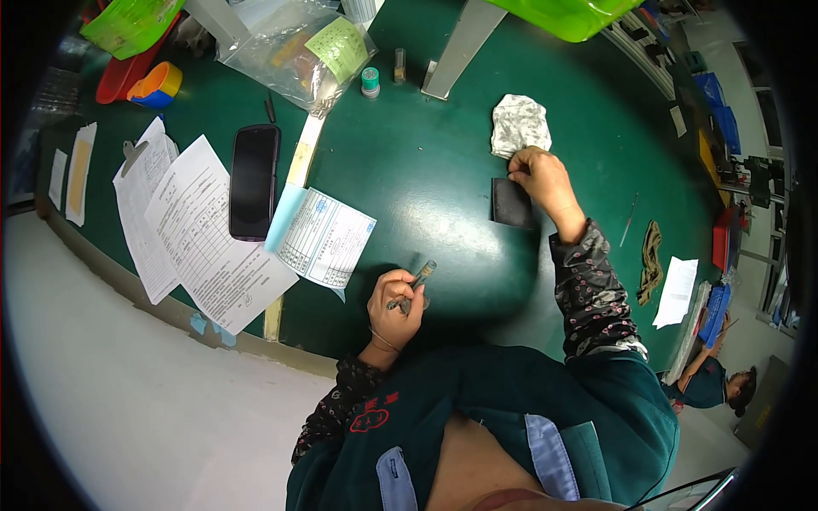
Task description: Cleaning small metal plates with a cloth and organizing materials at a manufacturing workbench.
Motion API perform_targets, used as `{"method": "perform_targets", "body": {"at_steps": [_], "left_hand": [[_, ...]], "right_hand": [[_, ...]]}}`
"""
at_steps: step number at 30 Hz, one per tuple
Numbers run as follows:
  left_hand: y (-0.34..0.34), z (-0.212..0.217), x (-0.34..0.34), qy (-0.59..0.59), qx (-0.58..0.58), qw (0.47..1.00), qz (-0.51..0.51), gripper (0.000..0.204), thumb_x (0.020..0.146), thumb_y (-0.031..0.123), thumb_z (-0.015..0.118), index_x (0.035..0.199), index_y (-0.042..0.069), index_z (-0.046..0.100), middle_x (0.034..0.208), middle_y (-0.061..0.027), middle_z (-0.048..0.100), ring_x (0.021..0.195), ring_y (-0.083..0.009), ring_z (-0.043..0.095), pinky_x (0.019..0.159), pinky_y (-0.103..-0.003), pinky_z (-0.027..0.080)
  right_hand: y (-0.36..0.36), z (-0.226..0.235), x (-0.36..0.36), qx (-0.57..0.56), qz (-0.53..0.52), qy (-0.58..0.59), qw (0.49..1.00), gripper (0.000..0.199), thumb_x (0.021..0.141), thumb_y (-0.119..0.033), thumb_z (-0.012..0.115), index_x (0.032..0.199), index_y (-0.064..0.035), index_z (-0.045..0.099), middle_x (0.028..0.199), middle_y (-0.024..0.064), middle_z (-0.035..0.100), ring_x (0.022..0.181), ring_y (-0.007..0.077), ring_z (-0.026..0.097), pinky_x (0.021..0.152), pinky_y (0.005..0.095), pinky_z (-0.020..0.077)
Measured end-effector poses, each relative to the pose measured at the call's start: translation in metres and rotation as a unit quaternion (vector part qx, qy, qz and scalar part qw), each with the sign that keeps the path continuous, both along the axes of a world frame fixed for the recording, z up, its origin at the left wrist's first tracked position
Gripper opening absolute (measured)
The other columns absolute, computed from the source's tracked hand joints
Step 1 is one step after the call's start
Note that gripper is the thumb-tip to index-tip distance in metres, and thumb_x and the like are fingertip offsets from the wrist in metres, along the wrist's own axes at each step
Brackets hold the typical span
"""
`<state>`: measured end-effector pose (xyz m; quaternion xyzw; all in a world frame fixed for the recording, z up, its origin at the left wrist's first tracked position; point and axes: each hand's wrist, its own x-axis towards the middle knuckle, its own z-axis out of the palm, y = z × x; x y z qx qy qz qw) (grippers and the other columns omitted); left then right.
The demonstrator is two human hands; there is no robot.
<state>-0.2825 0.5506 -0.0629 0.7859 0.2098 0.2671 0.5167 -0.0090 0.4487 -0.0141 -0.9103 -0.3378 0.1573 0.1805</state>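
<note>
My left hand [396, 308] is closed around a small clear tube [425, 271] with a yellowish band inside, tilted up and away from me above the green table. Something dark shows between its fingers, too small to name. My right hand [545, 183] is reached out farther away, its thumb and forefinger pinched together. Those fingertips are at the far edge of a flat black square pad [509, 204], and what they grip, if anything, cannot be made out. Just beyond them lies a crumpled white cloth [520, 125] with grey stains.
A phone [255, 183], printed sheets [209, 221] and a slip pad [328, 238] lie left. Farther back are a plastic bag [298, 55], a teal-capped jar [370, 82] and a grey post [464, 51]. A brown cloth [650, 262] lies right; another person [711, 381] is beyond.
</note>
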Motion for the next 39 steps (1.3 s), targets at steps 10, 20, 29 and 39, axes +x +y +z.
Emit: {"method": "perform_targets", "body": {"at_steps": [10, 20, 29, 39], "left_hand": [[0.002, 0.0, 0.002, -0.013, 0.033, 0.999, 0.027, 0.023, 0.064, -0.002, 0.064, 0.07, 0.006, 0.043, 0.081, -0.0079, 0.053, 0.067, -0.0238, 0.054, 0.057, -0.031, 0.045], [0.0, 0.004, 0.003, -0.003, 0.027, 0.999, 0.018, 0.023, 0.066, 0.001, 0.064, 0.072, 0.006, 0.043, 0.08, -0.0084, 0.053, 0.069, -0.0246, 0.055, 0.058, -0.031, 0.045], [0.003, 0.007, 0.003, -0.015, 0.031, 0.999, 0.021, 0.023, 0.065, -0.001, 0.064, 0.071, 0.007, 0.043, 0.081, -0.0085, 0.055, 0.067, -0.0232, 0.055, 0.058, -0.03, 0.046], [0.004, 0.01, 0.003, -0.024, 0.044, 0.998, 0.023, 0.021, 0.065, 0.0, 0.063, 0.069, 0.007, 0.044, 0.08, -0.0065, 0.053, 0.067, -0.0224, 0.055, 0.057, -0.029, 0.046]], "right_hand": [[0.004, 0.0, -0.004, 0.016, -0.032, -0.03, 0.999, 0.009, 0.068, -0.011, 0.062, 0.07, -0.0053, 0.056, 0.074, 0.0105, 0.058, 0.07, 0.0283, 0.057, 0.062, 0.0368, 0.0437], [0.101, -0.021, -0.035, 0.2, 0.031, 0.038, 0.979, 0.008, 0.067, -0.007, 0.062, 0.073, -0.0025, 0.058, 0.072, 0.013, 0.057, 0.069, 0.0304, 0.056, 0.062, 0.0357, 0.0444], [0.126, -0.02, -0.034, 0.108, 0.15, -0.039, 0.982, 0.008, 0.068, -0.008, 0.06, 0.07, -0.0029, 0.053, 0.074, 0.0143, 0.056, 0.07, 0.0321, 0.055, 0.063, 0.0395, 0.0433], [0.201, -0.025, -0.07, 0.186, 0.157, 0.052, 0.969, 0.01, 0.066, -0.007, 0.062, 0.074, -0.0024, 0.058, 0.077, 0.0133, 0.058, 0.074, 0.0303, 0.057, 0.065, 0.0374, 0.0452]]}}
